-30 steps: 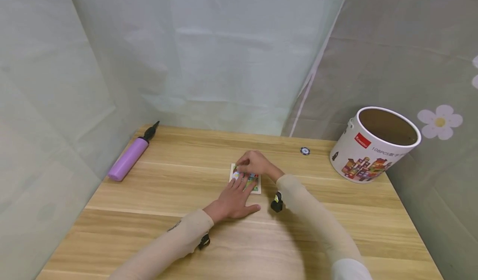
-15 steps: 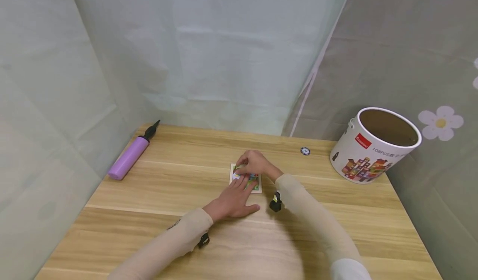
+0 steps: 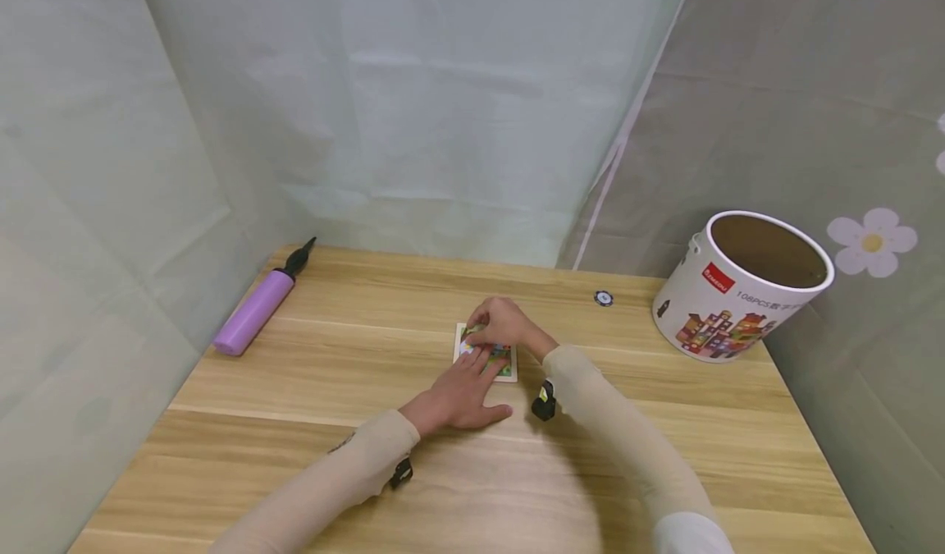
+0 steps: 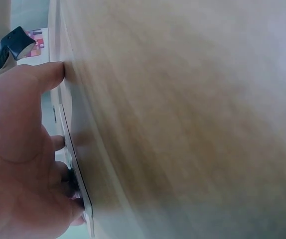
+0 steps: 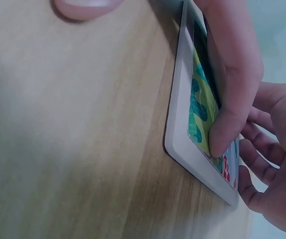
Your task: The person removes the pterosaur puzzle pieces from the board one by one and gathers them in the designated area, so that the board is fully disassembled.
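Note:
A small picture puzzle board [image 3: 510,374] with a pale frame and bright printed picture lies flat on the wooden table. My left hand [image 3: 461,392] rests on its near part, fingers stretched out over the picture and thumb out to the side. In the right wrist view, one left fingertip presses on the green and red picture beside the frame [image 5: 180,112]. At the board's far side is my right hand [image 3: 506,322], fingers bent and tips down at the picture. I cannot tell whether they pinch a piece. Both hands cover much of the picture.
A purple hand pump [image 3: 254,312] with a black nozzle lies at the table's left edge. A round chip [image 3: 603,298] is behind and right of the board. At the right stands a white bucket [image 3: 694,316] printed with building blocks. Cloth curtains [image 3: 458,127] surround the table.
My left hand has slid very slightly back toward me, uncovering a little more of the picture. The right fingertips have shifted slightly over the picture; the board stays in place.

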Tool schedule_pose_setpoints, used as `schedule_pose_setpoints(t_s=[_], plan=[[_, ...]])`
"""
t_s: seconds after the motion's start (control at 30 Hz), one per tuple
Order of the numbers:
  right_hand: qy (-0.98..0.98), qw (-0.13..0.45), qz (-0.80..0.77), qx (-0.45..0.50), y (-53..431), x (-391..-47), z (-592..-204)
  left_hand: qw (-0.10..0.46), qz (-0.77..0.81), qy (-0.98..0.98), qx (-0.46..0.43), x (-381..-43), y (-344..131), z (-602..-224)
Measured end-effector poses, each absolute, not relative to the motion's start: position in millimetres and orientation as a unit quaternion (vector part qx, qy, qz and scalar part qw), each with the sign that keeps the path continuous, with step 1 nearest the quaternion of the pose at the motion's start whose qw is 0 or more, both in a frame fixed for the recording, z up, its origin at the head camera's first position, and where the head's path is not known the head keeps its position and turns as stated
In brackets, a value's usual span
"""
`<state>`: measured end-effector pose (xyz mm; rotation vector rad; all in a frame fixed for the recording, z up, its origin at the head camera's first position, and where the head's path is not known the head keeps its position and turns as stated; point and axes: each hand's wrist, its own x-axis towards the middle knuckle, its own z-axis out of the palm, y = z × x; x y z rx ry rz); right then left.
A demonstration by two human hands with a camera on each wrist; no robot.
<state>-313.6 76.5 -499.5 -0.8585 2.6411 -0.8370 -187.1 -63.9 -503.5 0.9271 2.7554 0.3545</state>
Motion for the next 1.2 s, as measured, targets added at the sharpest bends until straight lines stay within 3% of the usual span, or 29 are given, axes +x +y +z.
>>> schedule_pose_setpoints(t_s=[1.2], plan=[[0.876,0.139,-0.348,-0.304,78.8,-320.9,-501.1,0.118,0.12,0.939,0.299,-187.6,-60.2,-498.6]])
